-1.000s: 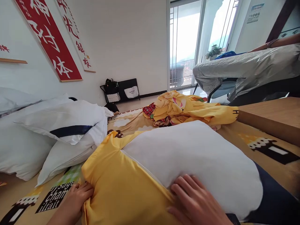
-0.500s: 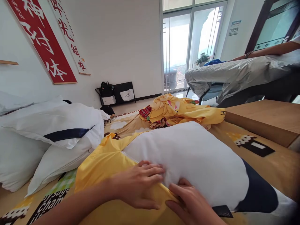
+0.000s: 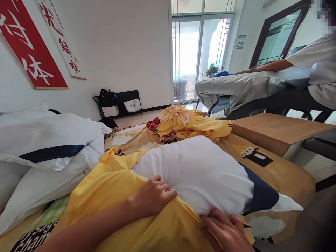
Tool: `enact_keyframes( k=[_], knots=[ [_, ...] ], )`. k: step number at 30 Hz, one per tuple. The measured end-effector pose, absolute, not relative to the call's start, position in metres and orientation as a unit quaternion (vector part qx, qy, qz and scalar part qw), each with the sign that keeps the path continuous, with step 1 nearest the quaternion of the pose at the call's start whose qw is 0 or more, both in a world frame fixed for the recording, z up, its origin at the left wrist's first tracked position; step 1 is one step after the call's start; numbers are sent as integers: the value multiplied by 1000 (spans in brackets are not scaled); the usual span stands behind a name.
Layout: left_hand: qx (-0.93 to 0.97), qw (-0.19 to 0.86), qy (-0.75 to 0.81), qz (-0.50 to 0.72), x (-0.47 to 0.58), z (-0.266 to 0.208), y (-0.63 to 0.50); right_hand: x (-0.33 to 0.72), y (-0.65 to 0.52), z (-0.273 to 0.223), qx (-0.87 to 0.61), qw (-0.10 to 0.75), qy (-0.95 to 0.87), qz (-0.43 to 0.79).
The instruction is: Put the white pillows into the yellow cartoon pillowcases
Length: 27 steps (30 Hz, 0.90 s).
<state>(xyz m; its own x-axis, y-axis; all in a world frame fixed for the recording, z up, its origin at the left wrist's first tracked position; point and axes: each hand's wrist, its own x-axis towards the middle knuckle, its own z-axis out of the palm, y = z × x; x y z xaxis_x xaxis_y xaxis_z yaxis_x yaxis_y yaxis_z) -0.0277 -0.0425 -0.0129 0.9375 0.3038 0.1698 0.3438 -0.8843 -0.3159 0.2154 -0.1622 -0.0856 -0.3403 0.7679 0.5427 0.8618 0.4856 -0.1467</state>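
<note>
A plump white pillow (image 3: 199, 171) with a dark navy stripe lies in front of me, its left part inside a yellow pillowcase (image 3: 102, 189). The case's open edge runs slantwise across the pillow's near side. My left hand (image 3: 154, 196) is closed over that edge, its fingers curled where yellow cloth meets white. Farther right along the same edge, my right hand (image 3: 225, 227) pinches the cloth against the pillow's near side. Its thumb is partly hidden. The pillow's striped right end sticks out of the case.
White pillows (image 3: 55, 131) are piled at left. Beyond my pillow lies a heap of yellow fabric (image 3: 189, 122) on the patterned bedding. A wooden board-topped box (image 3: 273, 127) borders the right side. A person (image 3: 320, 59) sits at a silver-covered table (image 3: 231, 84) behind it.
My left hand has gone from spread fingers to a closed grip on the case edge. My right hand has slid right along it. The view has turned rightward.
</note>
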Motion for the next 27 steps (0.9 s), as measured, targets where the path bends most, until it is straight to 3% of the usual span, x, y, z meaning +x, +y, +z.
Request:
enact_keyframes(
  k=[6, 10, 20, 23, 27],
  knots=[
    [-958, 70, -279, -8, -18, 43, -38, 211, -150, -54, -483, 371, -781, -139],
    [-974, -7, -225, 26, -23, 70, -21, 200, -132, -50, -475, 412, -736, -250],
    [-929, -98, -304, -186, -9, 19, 30, 183, -79, -70, -451, 529, -697, -174],
    [-909, -97, -326, -241, 8, 29, 43, 171, -65, -53, -446, 558, -683, -154],
    [-897, -96, -313, -297, 15, 76, 50, 163, -54, -6, -403, 599, -667, -183]
  ],
)
